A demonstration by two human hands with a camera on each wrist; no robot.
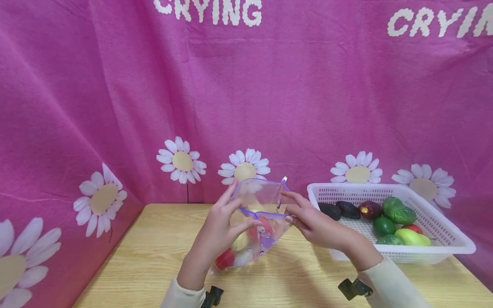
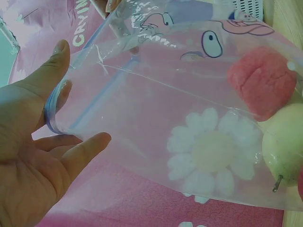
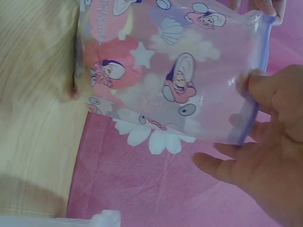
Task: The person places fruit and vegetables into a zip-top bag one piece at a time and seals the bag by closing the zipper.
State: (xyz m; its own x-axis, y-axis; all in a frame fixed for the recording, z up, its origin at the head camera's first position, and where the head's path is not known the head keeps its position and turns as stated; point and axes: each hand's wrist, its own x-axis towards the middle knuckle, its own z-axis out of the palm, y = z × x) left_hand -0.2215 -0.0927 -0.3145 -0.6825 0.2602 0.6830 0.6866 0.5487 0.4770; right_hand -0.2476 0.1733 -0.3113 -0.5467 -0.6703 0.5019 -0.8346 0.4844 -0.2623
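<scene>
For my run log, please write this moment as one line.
left hand: pinches bag rim | right hand: pinches bag rim | bag: open, fruit inside | basket: fruit, on table

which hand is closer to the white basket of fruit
Right. The right hand pinches the zip bag at its edge nearest the white basket; the left hand holds the bag's far edge, farther away.

Staged recording booth: pink daisy backdrop (image 1: 246, 107) (printed "CRYING") enclosing bare wooden table (image 1: 154, 256).
</scene>
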